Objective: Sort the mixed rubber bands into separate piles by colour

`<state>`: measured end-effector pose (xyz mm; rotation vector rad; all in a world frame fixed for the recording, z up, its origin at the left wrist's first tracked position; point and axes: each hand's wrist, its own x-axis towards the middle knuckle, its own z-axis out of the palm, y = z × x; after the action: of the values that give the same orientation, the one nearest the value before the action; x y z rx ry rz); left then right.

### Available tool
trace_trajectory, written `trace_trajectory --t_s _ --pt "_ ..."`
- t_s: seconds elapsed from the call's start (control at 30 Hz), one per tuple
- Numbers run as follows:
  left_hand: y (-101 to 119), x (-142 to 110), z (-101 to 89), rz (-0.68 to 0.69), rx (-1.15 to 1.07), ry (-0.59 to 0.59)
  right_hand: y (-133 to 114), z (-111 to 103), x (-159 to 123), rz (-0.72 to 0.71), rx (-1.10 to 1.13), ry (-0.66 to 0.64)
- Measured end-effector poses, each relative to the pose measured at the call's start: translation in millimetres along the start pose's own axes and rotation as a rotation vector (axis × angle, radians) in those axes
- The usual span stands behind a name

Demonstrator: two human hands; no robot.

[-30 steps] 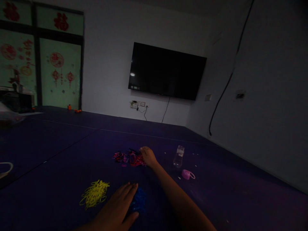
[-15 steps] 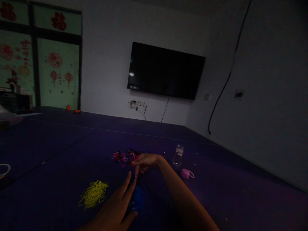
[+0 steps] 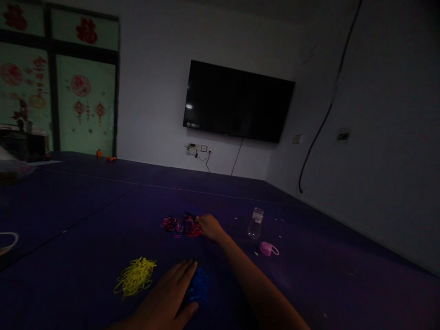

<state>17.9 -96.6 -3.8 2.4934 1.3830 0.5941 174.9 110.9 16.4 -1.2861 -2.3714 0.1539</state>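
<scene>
My left hand [image 3: 168, 293] lies palm down with fingers stretched out, beside a pile of blue rubber bands [image 3: 199, 285]. Its fingertips and thumb border that pile on the left. Farther off, my right hand [image 3: 209, 225] reaches to the right side of a mixed heap of red, pink and black rubber bands [image 3: 187, 224]. Those fingers are drawn together and bent down at the heap; what is between them is hidden. Left of my left hand sits a loose pile of yellow rubber bands [image 3: 136, 277].
A clear bottle [image 3: 255, 224] stands right of my right forearm, with a pink cap with a loop [image 3: 268, 249] near it. Small white scraps are scattered around. A white loop-shaped edge [image 3: 13, 237] shows at far left on the dark purple surface [image 3: 103, 220].
My right hand moved from the mixed heap toward the blue pile by my left fingertips, then returned to the heap. My left hand shifted slightly and stays spread beside the blue pile.
</scene>
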Motion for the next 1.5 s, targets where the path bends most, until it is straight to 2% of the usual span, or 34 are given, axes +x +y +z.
trace_trajectory --t_s 0.23,0.53,0.73,0.97,1.07,1.23,1.5 --pt "-2 3 -0.4 -0.033 0.024 -0.097 0 2 -3 -0.074 -0.123 -0.034" --pt "0 -2 1.1 -0.011 0.032 0.018 5 7 -1 -0.135 -0.142 -0.032" --pt "-20 4 18.0 0.052 0.065 0.008 10 10 4 -0.155 -0.131 -0.02" --pt "-9 0 7.5 0.035 0.03 0.036 10 7 3 -0.147 -0.132 -0.035" --pt "-14 2 11.1 0.051 0.038 0.005 7 7 0 -0.143 -0.135 -0.051" --pt "-25 5 22.4 0.075 0.068 0.026 3 8 -1 -0.116 -0.088 -0.061" --pt "-29 4 25.5 0.101 0.062 0.054 10 13 3 -0.053 0.135 -0.004"
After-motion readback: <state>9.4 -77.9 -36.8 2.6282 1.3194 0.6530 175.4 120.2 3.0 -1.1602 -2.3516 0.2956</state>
